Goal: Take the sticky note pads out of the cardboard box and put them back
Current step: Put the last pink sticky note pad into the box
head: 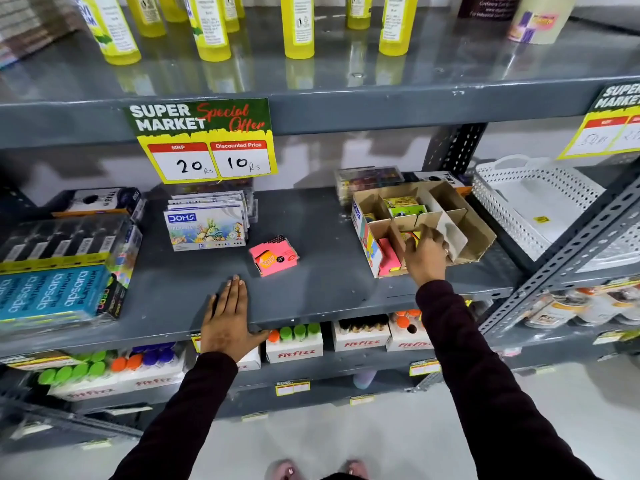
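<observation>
A cardboard box [474, 233] with dividers stands on the grey shelf [322, 216] at the right. Inside it are a pink sticky note pad [387, 259] in the front left slot and green and yellow pads [403, 206] at the back. My right hand [426, 252] reaches into a front middle compartment, fingers closed around a yellow pad [415, 236] that is mostly hidden. One pink pad [274, 257] lies alone on the shelf left of the box. My left hand [227, 320] rests flat on the shelf's front edge, holding nothing.
DOMS colour boxes [206, 223] stand behind the loose pink pad. Apsara packs [59, 292] fill the left end. A white perforated basket [533, 206] sits right of the box. A price sign [204, 140] hangs from the upper shelf, which carries yellow bottles [298, 26].
</observation>
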The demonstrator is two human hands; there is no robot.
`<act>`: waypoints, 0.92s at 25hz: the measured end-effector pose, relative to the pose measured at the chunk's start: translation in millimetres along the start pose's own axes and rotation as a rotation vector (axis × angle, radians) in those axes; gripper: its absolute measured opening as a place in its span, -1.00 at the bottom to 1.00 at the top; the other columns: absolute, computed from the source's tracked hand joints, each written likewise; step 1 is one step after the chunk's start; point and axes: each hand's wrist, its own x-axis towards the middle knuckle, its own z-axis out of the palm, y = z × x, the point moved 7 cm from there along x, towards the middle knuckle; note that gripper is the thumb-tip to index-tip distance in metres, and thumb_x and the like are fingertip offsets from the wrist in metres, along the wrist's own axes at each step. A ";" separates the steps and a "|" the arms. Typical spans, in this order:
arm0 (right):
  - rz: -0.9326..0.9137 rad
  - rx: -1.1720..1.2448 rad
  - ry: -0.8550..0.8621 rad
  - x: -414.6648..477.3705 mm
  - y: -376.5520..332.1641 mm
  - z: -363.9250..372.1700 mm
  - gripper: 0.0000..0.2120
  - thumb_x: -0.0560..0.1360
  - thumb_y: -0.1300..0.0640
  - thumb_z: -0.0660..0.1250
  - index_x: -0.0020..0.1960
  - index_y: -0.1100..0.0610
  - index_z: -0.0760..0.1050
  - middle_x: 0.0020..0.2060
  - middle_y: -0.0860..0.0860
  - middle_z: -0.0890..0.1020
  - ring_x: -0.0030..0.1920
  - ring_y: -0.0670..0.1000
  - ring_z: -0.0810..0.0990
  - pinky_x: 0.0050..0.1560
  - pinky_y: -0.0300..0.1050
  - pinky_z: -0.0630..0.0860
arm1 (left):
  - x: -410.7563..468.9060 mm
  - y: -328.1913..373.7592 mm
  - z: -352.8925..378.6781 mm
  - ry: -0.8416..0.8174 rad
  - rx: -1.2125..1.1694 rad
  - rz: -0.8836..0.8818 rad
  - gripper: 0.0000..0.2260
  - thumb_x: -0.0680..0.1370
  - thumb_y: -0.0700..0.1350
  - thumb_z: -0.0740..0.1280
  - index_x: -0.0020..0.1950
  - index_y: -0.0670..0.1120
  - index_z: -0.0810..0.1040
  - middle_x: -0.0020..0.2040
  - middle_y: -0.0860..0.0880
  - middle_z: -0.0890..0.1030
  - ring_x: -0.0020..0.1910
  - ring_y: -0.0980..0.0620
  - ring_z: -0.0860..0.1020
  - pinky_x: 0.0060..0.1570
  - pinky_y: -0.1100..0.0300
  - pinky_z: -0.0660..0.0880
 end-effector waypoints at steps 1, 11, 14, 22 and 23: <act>-0.061 0.043 0.030 -7.0 -21.3 -2.8 -0.60 0.57 0.19 0.18 0.36 0.33 0.30 0.28 0.40 0.40 0.29 0.37 0.36 0.27 0.18 0.33 | -0.2 0.3 -0.4 0.004 -0.001 0.003 0.03 0.35 0.52 -0.20 0.42 -0.31 0.22 0.43 -0.26 0.29 0.39 -0.20 0.29 0.30 -0.23 0.26; -0.320 0.043 -0.492 -91.3 -148.1 145.7 -0.29 0.42 -0.05 0.42 0.39 0.32 0.24 0.30 0.31 0.40 0.34 0.25 0.33 0.38 0.06 0.21 | -0.8 2.2 -1.7 0.052 -0.008 0.011 -0.02 0.26 0.40 0.10 0.46 -0.27 0.17 0.46 -0.22 0.25 0.42 -0.17 0.25 0.38 -0.12 0.14; -0.371 -0.046 -0.453 -92.1 -159.4 165.4 -0.14 0.32 -0.20 0.46 0.37 0.30 0.25 0.30 0.28 0.41 0.33 0.24 0.33 0.41 0.09 0.17 | -0.7 -1.6 0.1 0.045 -0.024 0.000 -0.02 0.25 0.39 0.14 0.48 -0.24 0.12 0.48 -0.20 0.21 0.44 -0.14 0.20 0.39 -0.10 0.08; -0.422 -0.128 -0.371 -84.0 -157.8 168.0 -0.27 0.34 -0.16 0.40 0.30 0.32 0.32 0.21 0.29 0.50 0.25 0.24 0.41 0.33 0.10 0.25 | -1.3 -1.6 -0.9 0.056 -0.022 -0.005 0.04 0.24 0.32 0.43 0.48 -0.24 0.09 0.49 -0.19 0.19 0.46 -0.11 0.16 0.40 -0.10 0.08; -0.410 -0.101 -0.361 -82.6 -154.2 159.2 -0.29 0.33 -0.14 0.42 0.27 0.31 0.35 0.19 0.28 0.52 0.24 0.24 0.41 0.33 0.10 0.24 | -1.2 -2.2 -0.5 0.055 -0.009 -0.008 0.04 0.24 0.33 0.42 0.48 -0.24 0.11 0.48 -0.19 0.20 0.44 -0.12 0.19 0.39 -0.10 0.12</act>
